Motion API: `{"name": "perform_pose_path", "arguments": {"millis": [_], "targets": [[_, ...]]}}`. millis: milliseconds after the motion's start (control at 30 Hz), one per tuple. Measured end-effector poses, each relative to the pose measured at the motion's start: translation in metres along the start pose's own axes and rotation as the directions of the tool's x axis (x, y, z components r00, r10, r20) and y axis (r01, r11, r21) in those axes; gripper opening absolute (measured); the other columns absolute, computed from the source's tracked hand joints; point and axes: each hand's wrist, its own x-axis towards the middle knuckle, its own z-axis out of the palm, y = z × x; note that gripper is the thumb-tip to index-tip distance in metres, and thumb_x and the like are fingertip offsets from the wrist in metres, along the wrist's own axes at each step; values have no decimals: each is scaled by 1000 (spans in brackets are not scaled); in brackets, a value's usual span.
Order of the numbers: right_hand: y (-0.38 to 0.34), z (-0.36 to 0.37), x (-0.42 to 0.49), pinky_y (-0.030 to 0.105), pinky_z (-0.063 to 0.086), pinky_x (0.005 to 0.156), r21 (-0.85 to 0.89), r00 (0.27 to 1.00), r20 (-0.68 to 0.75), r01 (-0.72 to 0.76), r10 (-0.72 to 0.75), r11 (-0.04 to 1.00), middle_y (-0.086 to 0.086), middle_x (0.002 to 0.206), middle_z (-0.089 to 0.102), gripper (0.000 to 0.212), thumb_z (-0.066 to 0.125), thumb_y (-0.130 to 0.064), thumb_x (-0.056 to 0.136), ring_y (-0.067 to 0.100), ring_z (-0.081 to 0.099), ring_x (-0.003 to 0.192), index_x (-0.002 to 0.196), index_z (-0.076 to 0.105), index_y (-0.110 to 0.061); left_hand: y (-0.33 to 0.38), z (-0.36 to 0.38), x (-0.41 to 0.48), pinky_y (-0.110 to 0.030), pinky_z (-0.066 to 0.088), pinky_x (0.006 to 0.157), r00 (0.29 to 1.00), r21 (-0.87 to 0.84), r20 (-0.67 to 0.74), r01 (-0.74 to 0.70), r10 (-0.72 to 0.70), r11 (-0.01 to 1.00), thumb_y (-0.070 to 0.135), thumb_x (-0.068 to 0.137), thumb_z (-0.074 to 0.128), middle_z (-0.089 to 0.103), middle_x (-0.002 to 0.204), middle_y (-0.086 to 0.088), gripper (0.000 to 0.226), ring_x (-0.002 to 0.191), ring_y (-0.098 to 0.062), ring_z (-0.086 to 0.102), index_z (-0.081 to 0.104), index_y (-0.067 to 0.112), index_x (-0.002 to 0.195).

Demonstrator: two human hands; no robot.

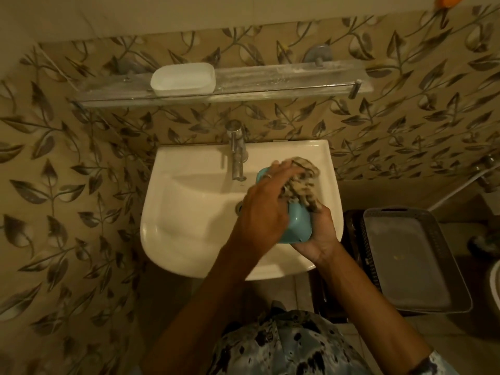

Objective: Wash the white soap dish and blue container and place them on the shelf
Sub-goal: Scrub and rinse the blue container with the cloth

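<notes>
The white soap dish [183,77] stands on the left part of the glass shelf [284,78] above the basin. Over the right side of the white sink [184,220] I hold the blue container [297,226], tilted on its side. My right hand [320,236] grips it from below and the right. My left hand [266,204] lies over its top and presses a patterned cloth [304,182] against it. Most of the container is hidden by my hands and the cloth.
A chrome tap [238,155] rises at the back of the sink; no water is seen running. A grey perforated tray [408,263] sits on a dark stand right of the sink. Leaf-patterned tiles cover the wall.
</notes>
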Motion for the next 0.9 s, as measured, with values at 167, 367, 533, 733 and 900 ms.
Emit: {"name": "perform_pose_path", "arguments": {"millis": [167, 367, 533, 733, 900], "targets": [[-1, 0, -4, 45, 56, 86, 25, 1000, -4, -20, 20, 999, 14, 118, 66, 55, 45, -52, 87, 29, 67, 103, 119, 66, -13, -34, -22, 20, -23, 47, 97, 990, -90, -100, 92, -101, 992, 3, 93, 42, 62, 121, 2, 38, 112, -11, 58, 55, 20, 124], [-18, 2, -7, 47, 53, 90, 82, 999, 35, 37, -40, 996, 11, 119, 67, 56, 38, -53, 93, 29, 65, 106, 121, 65, -14, -64, -9, -21, -29, 52, 82, 953, -259, -16, 289, -304, 922, 15, 97, 44, 69, 100, 2, 26, 93, -16, 66, 60, 27, 113], [-24, 3, -6, 43, 54, 81, 1, 999, -34, 38, -37, 999, 10, 107, 69, 48, 55, -47, 80, 29, 68, 94, 115, 67, -15, -68, -15, -28, -33, 51, 88, 849, -525, -176, 347, -498, 777, 8, 97, 43, 61, 120, -7, 36, 109, -24, 60, 48, 17, 131], [-10, 13, 8, 49, 46, 100, -828, 957, -130, 39, -259, 560, 4, 146, 40, 106, 82, -38, 64, 24, 48, 125, 148, 18, -38, -58, -24, -26, -44, 55, 85, 868, -755, -64, 282, -493, 593, 12, 95, 48, 60, 121, -4, 42, 107, -23, 63, 45, 30, 133], [-2, 26, 4, 31, 49, 87, -892, 894, -162, 48, -417, 449, -3, 123, 56, 85, 67, -67, 60, 18, 55, 111, 131, 47, -24, -67, -16, -31, -45, 50, 96, 904, -694, 22, 321, -427, 644, 24, 82, 68, 61, 127, -2, 53, 117, -23, 59, 49, 25, 132]]}}
